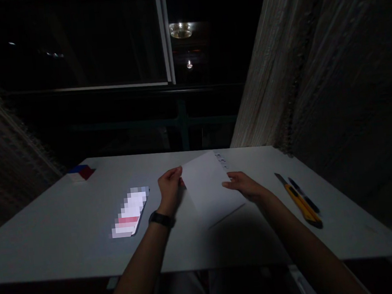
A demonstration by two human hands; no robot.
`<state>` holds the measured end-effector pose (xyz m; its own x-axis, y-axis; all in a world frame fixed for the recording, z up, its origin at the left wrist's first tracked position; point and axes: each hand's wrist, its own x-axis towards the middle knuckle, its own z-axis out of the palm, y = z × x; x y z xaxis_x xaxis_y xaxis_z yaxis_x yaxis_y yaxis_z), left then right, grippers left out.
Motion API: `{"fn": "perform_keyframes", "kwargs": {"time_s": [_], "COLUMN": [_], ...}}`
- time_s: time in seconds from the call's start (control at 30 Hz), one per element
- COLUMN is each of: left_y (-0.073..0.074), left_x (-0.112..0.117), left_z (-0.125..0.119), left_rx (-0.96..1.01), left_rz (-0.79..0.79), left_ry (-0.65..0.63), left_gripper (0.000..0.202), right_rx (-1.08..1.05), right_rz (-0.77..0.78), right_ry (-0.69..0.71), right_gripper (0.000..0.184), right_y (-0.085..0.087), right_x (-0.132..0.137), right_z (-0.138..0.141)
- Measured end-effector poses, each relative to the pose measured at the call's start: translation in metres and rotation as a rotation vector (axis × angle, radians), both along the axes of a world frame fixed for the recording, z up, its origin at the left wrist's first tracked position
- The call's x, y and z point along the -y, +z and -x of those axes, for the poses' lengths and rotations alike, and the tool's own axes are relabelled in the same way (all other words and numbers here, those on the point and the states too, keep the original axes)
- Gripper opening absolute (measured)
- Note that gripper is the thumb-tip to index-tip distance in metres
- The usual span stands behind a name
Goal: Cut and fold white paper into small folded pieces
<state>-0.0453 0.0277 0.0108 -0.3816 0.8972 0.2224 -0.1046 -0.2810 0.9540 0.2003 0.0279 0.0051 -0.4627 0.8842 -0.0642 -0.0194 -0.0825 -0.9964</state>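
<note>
Gripping white paper (209, 189), apparently whole: left hand (169, 189), right hand (245, 184), fingers pinching opposite edges; yellow cutter (298, 200), pen (304, 195) lying unheld

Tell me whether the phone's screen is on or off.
On: the phone shows a bright, glowing screen in the dim room, with a faint glow on the table around it.

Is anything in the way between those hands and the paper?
Nothing visible blocks them: the left hand and right hand both hold the paper. A small red patch shows by the left hand, too dim to name.
</note>
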Motion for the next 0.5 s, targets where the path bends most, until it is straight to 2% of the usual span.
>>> {"fn": "perform_keyframes", "kwargs": {"time_s": [0.2,0.33,0.5], "left_y": [-0.004,-0.001,-0.002], "left_x": [-0.001,0.0,-0.002], "left_z": [0.001,0.0,0.001], "left_rx": [-0.108,-0.135,-0.144], "left_rz": [-0.001,0.057,0.098], "left_ry": [0.011,0.013,-0.12], "left_gripper": [0.037,0.035,0.037], "right_rx": [0.06,0.083,0.081], "right_rz": [0.014,0.053,0.097], "right_ry": [0.001,0.013,0.01], "right_gripper": [0.039,0.04,0.041], "right_y": [0.0,0.001,0.003], "right_x": [-0.004,-0.005,-0.006], "right_z": [-0.013,-0.019,-0.028]}}
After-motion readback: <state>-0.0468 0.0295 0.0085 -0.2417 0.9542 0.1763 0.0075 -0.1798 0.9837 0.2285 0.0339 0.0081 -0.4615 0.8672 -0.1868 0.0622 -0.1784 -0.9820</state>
